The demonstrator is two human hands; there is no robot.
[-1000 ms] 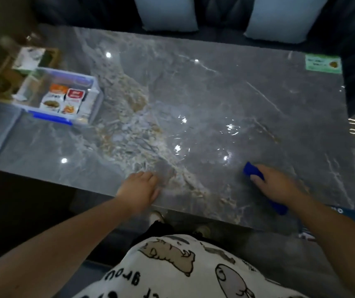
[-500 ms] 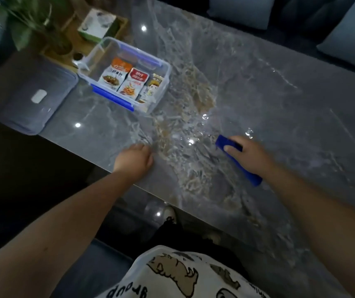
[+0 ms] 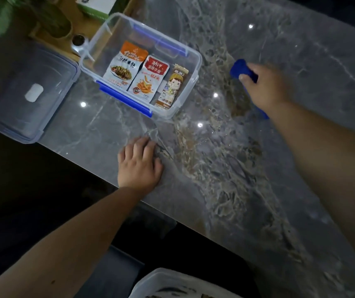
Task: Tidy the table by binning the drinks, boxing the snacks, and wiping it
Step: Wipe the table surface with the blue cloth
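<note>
Marble fills most of our view: the grey veined table point(image 3: 258, 168) runs from the near edge under our arms to the far side. Our right hand point(image 3: 266, 87) is closed over a blue cloth point(image 3: 240, 68), pressing it flat on the table surface toward the far side; a strip of the cloth shows again beyond the wrist. The hand looks slightly blurred. Our left hand point(image 3: 140, 164) lies palm down at the near edge, fingers loosely spread, holding nothing.

Between the two hands and farther in stands the clear snack box point(image 3: 193, 61) with blue clips, uncovered. Inside it three snack packets lie side by side: an orange-topped packet point(image 3: 125, 65), a red-topped packet point(image 3: 150, 78) overlapping it, and a narrow brown packet point(image 3: 175, 87) against the right wall. The cloth is just beside the box's right wall, not touching it.

At the left end of the table the box lid point(image 3: 26, 91) lies flat, just beside the box. Behind both, at the far left corner, we see a wooden tray point(image 3: 86, 24) with a green plant point(image 3: 28, 16).
</note>
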